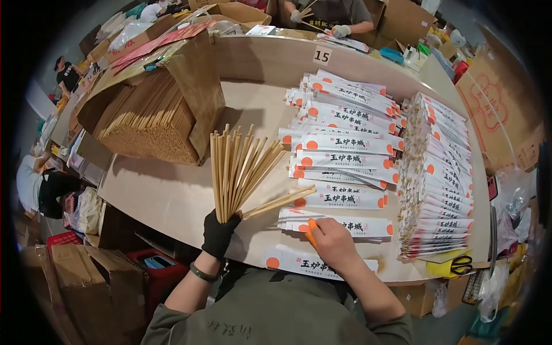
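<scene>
My left hand (220,234), in a black fingerless glove, is closed around a fanned bundle of wooden chopsticks (236,172). A few of these chopsticks stick out sideways to the right, over the paper sleeves. My right hand (334,244) wears orange finger covers and is curled closed on a white paper chopstick sleeve (374,227) in the near stack; its fingertips are partly hidden. Just in front of me, another paper sleeve (287,261) with a red dot lies at the table edge, partly under my right forearm. More stacked sleeves (345,144) reach toward the back.
An open carton (201,86) packed with chopsticks stands at the back left. Along the right side runs a long pile of filled sleeves (440,178). Black-handled scissors (461,265) lie at the right front edge. Beyond the table's raised back panel (259,54), a gloved co-worker (328,17) handles chopsticks.
</scene>
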`<state>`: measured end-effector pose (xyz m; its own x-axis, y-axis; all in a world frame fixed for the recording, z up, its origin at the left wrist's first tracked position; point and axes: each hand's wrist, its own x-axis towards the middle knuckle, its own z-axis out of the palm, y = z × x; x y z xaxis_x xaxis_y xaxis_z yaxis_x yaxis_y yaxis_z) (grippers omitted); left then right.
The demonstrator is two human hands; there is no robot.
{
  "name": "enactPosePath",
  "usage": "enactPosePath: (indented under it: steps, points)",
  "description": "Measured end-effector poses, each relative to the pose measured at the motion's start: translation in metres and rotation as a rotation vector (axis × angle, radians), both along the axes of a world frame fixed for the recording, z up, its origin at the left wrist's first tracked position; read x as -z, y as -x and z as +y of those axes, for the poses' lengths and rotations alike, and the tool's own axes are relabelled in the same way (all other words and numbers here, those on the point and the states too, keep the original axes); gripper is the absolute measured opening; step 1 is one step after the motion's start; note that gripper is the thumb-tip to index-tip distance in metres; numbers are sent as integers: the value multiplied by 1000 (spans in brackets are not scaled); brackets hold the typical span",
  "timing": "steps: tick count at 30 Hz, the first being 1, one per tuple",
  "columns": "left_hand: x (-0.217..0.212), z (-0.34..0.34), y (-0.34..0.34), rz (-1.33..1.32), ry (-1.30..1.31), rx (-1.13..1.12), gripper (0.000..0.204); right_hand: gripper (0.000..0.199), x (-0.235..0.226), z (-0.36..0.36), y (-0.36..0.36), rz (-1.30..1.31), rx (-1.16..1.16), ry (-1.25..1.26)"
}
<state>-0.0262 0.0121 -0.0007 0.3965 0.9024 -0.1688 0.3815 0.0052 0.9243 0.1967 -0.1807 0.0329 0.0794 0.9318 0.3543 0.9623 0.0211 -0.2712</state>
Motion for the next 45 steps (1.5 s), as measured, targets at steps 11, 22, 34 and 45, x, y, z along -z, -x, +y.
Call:
enactPosePath:
  steps: [11,22,34,45]
  points:
    - [-2,-5,6,-28,185,32,32,16,1,3,-9,110,37,-31]
    - [-7,-4,12,24,19,77,18,14,-11,11,-9,607,275,-37]
    - [-43,23,20,237,-431,274,24,15,-33,2,-25,654,164,-21]
    - [-19,-14,-66,-136,-252,152,29,46,-55,33,-2,5,15,-130]
